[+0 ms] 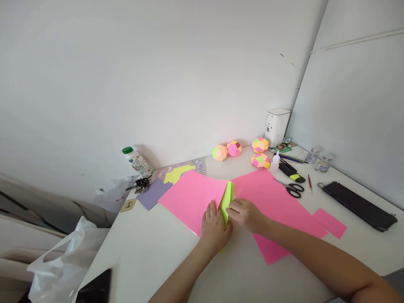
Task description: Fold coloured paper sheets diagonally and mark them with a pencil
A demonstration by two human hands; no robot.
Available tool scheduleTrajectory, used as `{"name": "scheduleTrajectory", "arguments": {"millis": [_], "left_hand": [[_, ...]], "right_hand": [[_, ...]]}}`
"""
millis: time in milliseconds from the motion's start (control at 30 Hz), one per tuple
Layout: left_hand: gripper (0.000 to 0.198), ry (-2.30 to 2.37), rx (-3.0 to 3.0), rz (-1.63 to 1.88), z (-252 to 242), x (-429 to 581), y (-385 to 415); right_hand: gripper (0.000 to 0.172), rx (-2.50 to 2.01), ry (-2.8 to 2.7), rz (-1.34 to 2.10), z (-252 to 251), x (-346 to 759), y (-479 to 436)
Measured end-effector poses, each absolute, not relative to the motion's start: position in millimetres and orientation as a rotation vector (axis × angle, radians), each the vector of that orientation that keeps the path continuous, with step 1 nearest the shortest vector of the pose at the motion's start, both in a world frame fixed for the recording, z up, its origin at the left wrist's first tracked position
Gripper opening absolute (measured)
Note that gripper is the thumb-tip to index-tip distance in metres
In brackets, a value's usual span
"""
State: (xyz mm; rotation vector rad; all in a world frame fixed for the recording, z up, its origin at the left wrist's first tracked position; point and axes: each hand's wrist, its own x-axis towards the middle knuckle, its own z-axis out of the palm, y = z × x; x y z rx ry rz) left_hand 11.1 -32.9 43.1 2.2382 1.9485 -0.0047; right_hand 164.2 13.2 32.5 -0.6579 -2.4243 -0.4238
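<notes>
White table (148, 252) against a pale wall (176, 84); table cut off at bottom. Black device (96, 288), lower left, is cropped by the bottom edge, as is the plastic bag (58, 265). Patterned sheet (199, 166), left of centre, partly hidden under other papers. Small clutter beside the white container (277, 128), upper right, hard to make out.

Green paper (225, 203), centre of frame, looks folded; its lower part is mostly hidden by the left hand (214, 225). That hand is fairly flat, fingers extended close together, resting on the green paper and the edge of the pink sheet (191, 198). Right hand (248, 213): fingers bent inward, tips touching the green paper's right edge; thumb hidden, can't tell if it's pinching. Second pink sheet (274, 206) lies right of centre, partly behind the right forearm.
</notes>
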Motion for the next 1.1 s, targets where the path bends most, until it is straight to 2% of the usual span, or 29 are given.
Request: {"name": "scheduleTrajectory", "arguments": {"millis": [367,567,767,1100], "left_hand": [[0.078,1.950,2.142,-0.009,40,8,-28],[0.097,1.788,2.052,0.083,51,-3,-24],[0.089,1.670,1.936,0.141,60,-15,-15],[0.088,1.605,1.861,0.233,57,-20,-11]], "right_hand": [[0.031,-0.615,-2.449,-0.330,32,165,17],[0.028,-0.580,-2.453,-0.257,40,168,21],[0.029,-0.533,-2.422,-0.271,58,170,23],[0.027,-0.485,-2.489,-0.473,115,177,-10]]}}
